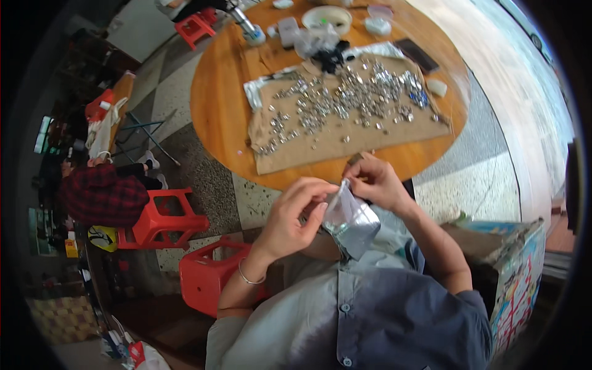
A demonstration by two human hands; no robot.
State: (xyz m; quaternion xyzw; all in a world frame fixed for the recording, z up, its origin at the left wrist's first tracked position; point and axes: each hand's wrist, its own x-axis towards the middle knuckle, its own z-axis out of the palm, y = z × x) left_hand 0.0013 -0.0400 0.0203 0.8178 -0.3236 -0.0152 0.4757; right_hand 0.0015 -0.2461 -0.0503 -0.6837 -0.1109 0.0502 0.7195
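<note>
A shiny, partly see-through plastic bag [356, 227] is up in front of my shirt, just off the near edge of the round table. At its upper corner, the thumb and fingers of my right hand [377, 184] pinch the plastic. My left hand [297, 217] is at the bag's left edge, fingers curled, with the index fingertip on the plastic; part of its grip is hidden. Beyond my hands, many small shiny silvery pieces [364, 98] lie scattered over a brown cloth or paper sheet [327, 145]. What the bag contains, I cannot make out.
The round wooden table [216, 117] also bears a dark phone [417, 55], a black bundle [332, 57], a pale bowl [341, 20] and clear bags. Red stools [206, 277] stand left, near a seated person in a checked shirt [102, 194]. A large carton [518, 290] is at my right.
</note>
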